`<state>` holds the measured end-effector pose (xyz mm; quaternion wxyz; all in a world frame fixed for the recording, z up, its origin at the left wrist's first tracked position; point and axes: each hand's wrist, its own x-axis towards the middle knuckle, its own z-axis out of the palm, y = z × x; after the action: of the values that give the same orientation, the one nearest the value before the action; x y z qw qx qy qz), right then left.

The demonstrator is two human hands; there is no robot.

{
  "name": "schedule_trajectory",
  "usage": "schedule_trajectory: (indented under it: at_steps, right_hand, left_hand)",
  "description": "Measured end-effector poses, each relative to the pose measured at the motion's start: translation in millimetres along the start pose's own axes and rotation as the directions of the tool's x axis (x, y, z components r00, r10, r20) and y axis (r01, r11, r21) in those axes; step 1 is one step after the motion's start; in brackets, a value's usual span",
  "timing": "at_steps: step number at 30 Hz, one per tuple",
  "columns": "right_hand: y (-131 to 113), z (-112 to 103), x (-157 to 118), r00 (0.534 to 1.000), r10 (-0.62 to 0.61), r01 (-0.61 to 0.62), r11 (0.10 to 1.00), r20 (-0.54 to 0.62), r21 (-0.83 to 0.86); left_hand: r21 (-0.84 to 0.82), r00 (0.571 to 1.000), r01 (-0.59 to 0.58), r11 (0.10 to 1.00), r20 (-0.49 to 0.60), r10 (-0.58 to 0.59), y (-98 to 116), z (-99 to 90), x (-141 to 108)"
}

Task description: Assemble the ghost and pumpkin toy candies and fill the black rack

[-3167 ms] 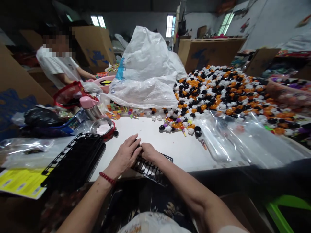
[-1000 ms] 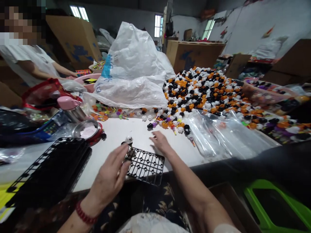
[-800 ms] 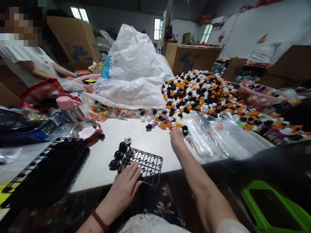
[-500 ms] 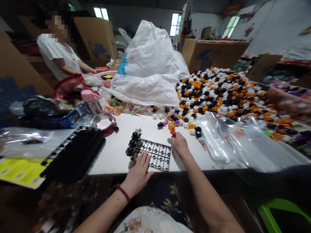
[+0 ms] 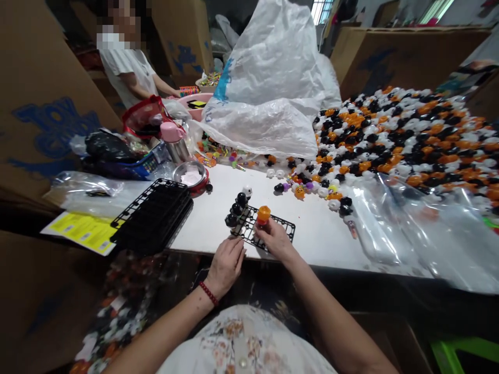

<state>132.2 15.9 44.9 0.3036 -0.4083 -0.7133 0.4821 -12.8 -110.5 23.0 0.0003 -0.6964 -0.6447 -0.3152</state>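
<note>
My right hand [image 5: 276,240] is closed on an orange pumpkin-topped piece [image 5: 264,214], held over the black grid tray [image 5: 286,228]. Along the tray's left side stand several black-topped pieces [image 5: 236,209] and one with a white skull top [image 5: 247,191]. At the tray's near left edge lies my left hand [image 5: 226,262], its fingers close together and stretched out, with a red bead bracelet on the wrist. What its fingertips touch, beyond the tray's edge, is hard to make out.
Stacked black grids [image 5: 152,218] lie left, beside a metal bowl [image 5: 191,175] and a pink-lidded flask [image 5: 173,139]. Clear plastic bags [image 5: 384,228] and a large heap of orange, black and white pieces [image 5: 390,135] are right. Across the table stands a person [image 5: 130,72].
My right hand has moved left with the orange piece, from the table's loose pieces to above the tray. My left hand has drawn back to the tray's near edge. The view has shifted.
</note>
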Motion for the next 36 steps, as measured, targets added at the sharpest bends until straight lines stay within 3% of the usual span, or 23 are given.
schedule_trajectory:
  at_steps: [4,16,25,28,36]
  right_hand:
    - [7.5,14.9,-2.0,0.999,0.022,-0.024,0.999,0.044,0.04]
    - [9.7,26.1,-2.0,0.997,-0.023,0.02,0.999,0.068,0.039]
    - [-11.9,-11.9,-18.5,0.999,-0.054,0.052,0.989,-0.008,-0.139]
    - [-13.1,-21.7,-26.6,0.999,-0.043,0.044,0.972,0.013,-0.231]
    - [-7.5,-28.5,-38.4,0.986,-0.14,0.165,0.917,0.095,-0.364]
  left_hand:
    - [0.011,0.999,0.039,0.999,-0.018,-0.039,-10.9,3.3,-2.8]
    - [0.011,0.999,-0.045,0.999,0.001,0.045,-15.7,8.5,-2.3]
    - [0.009,0.996,-0.085,0.996,-0.014,0.086,-18.5,11.6,-1.3]
    - [0.019,0.995,-0.096,0.995,-0.012,0.097,-19.7,11.9,-2.0]
    - [0.004,0.995,-0.103,0.995,0.006,0.103,-20.4,8.2,-1.3]
